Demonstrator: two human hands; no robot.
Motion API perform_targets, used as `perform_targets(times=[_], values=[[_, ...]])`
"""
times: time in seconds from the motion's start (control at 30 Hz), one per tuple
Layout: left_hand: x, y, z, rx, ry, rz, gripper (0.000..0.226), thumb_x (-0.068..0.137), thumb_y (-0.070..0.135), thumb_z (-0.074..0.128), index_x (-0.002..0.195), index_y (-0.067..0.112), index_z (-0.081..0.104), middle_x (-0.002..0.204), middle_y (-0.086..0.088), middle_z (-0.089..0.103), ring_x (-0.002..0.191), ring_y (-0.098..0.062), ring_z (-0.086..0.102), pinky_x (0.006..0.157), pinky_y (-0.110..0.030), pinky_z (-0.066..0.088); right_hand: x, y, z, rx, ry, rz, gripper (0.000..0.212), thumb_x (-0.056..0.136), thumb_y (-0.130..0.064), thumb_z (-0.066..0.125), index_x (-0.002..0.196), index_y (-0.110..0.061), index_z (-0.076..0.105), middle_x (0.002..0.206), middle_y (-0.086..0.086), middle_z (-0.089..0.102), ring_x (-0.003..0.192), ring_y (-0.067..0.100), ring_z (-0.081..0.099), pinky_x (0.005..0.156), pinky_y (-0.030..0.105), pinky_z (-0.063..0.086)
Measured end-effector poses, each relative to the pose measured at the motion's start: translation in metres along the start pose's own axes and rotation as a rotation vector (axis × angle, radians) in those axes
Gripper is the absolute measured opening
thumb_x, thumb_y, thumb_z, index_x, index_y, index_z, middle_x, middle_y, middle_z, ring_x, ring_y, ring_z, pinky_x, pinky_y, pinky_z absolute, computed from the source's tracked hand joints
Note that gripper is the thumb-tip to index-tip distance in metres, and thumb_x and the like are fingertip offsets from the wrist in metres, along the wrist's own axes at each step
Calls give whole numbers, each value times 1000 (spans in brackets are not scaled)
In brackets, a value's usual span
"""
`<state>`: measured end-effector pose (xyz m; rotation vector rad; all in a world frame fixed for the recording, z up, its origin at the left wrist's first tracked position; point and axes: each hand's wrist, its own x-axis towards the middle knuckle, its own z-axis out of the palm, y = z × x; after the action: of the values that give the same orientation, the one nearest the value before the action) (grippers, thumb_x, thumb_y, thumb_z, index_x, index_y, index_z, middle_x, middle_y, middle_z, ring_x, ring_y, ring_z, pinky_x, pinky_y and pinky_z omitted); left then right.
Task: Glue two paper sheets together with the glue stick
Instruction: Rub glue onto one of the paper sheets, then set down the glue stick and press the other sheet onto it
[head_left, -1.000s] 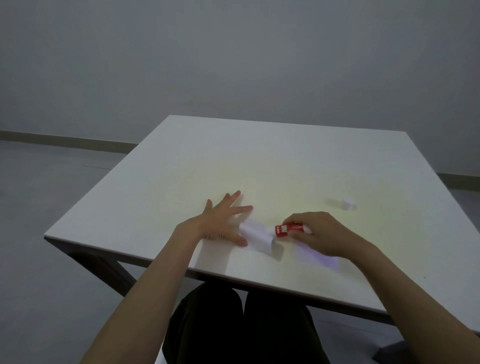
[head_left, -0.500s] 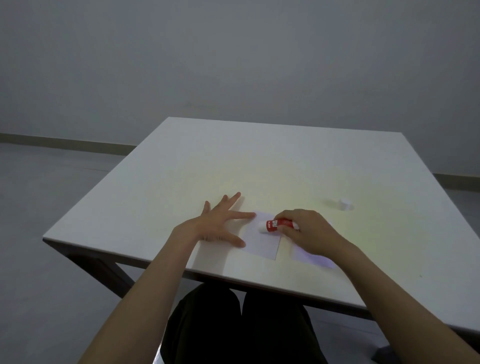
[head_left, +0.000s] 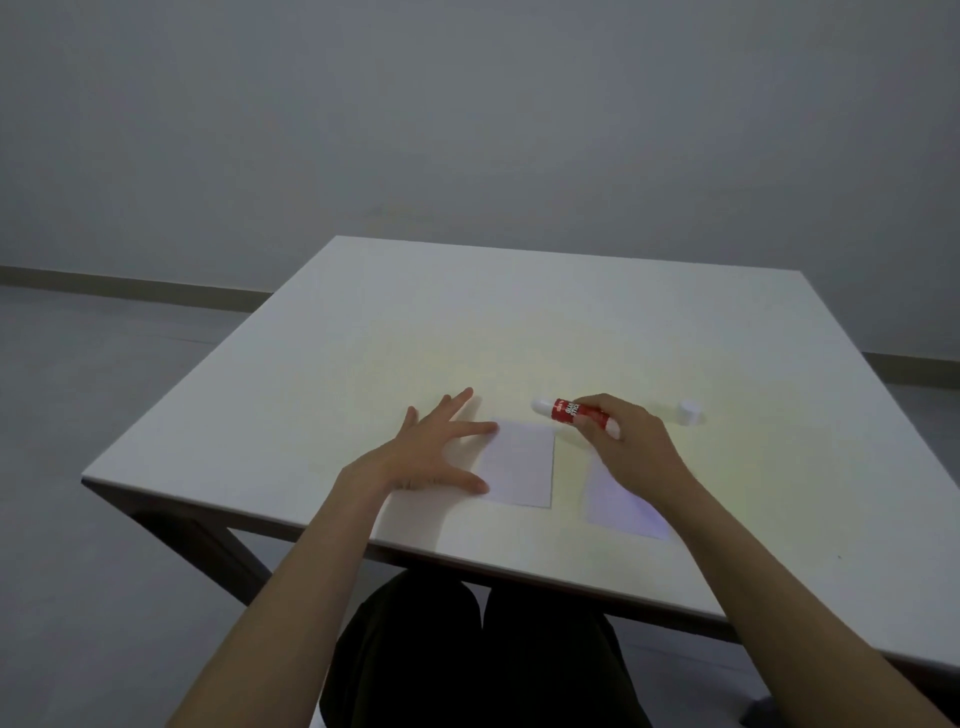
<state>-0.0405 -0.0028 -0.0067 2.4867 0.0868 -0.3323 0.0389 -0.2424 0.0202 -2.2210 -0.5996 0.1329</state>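
Two small white paper sheets lie flat near the front edge of the white table (head_left: 519, 322). My left hand (head_left: 431, 447) rests spread on the table, fingertips touching the left edge of the left sheet (head_left: 522, 465). My right hand (head_left: 631, 441) holds the red glue stick (head_left: 574, 410), uncapped, its white tip pointing left, lifted just beyond the left sheet's far right corner. The right sheet (head_left: 623, 506) lies partly under my right wrist.
The glue stick's white cap (head_left: 689, 410) stands on the table to the right of my right hand. The table's front edge runs just below the sheets, with my legs under it.
My right hand has moved the glue stick up and to the right, off the left sheet. The left sheet now lies flat. My left hand has stayed at its left edge.
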Motion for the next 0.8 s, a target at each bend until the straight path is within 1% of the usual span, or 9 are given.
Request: perform_targets(times=[0.07,0.17,0.23,0.3,0.4,0.5,0.6,0.67,0.8], values=[[-3,3,-2,-17,9,-5,80,72,51,72,141,44,31,160,13,-3,147,-10,-10,115,-48,-18,-6,-7,2,373,-63,108,19,94,-21,50,105,-16,65,71,-4,57,58,10,50,54,17,38],[-12,13,-7,-133,89,-4,67,78,45,68,137,47,36,158,15,14,146,-9,10,119,-50,-3,-18,-20,9,924,-194,261,19,97,-22,46,95,-13,63,67,2,50,52,14,45,54,25,33],[-19,27,-11,-387,201,66,46,83,40,64,124,52,47,148,18,36,138,-3,29,117,-39,20,-25,-29,18,1131,-257,321,19,97,-25,43,93,-13,58,65,2,51,52,15,46,56,27,32],[-24,50,-11,-625,295,145,26,86,35,62,104,54,61,123,26,60,121,6,50,102,-17,38,-30,-41,28,1225,-290,331,19,97,-27,43,99,-12,55,64,0,54,52,15,48,56,27,35],[-25,75,-8,-717,456,160,12,78,32,70,85,42,73,93,22,74,91,3,68,75,-8,48,-31,-57,37,1184,-272,276,26,97,-30,43,111,-10,53,75,1,59,57,15,54,57,27,41],[-22,81,-20,-711,635,87,8,72,29,75,77,35,74,85,18,75,81,-2,70,77,-20,50,-35,-60,34,794,-169,169,29,96,-35,43,123,-23,45,99,-3,64,72,12,63,68,26,48],[-14,77,-46,-571,782,36,7,74,28,71,67,30,72,69,28,71,65,-1,61,58,-13,42,-48,-38,24,583,21,122,26,95,-30,48,120,-33,47,109,-6,61,89,14,64,75,25,47],[-3,73,-62,-443,837,21,17,76,28,66,63,20,71,67,19,73,58,2,57,46,-8,35,-61,-19,18,536,129,122,21,94,-20,51,109,-34,56,107,-4,63,89,20,64,76,28,48],[25,63,-73,-314,833,-71,25,79,24,63,60,9,68,69,0,74,47,-4,47,57,-22,40,-83,6,16,458,206,132,29,93,-7,51,91,-35,60,97,-2,66,78,19,66,68,21,49]])
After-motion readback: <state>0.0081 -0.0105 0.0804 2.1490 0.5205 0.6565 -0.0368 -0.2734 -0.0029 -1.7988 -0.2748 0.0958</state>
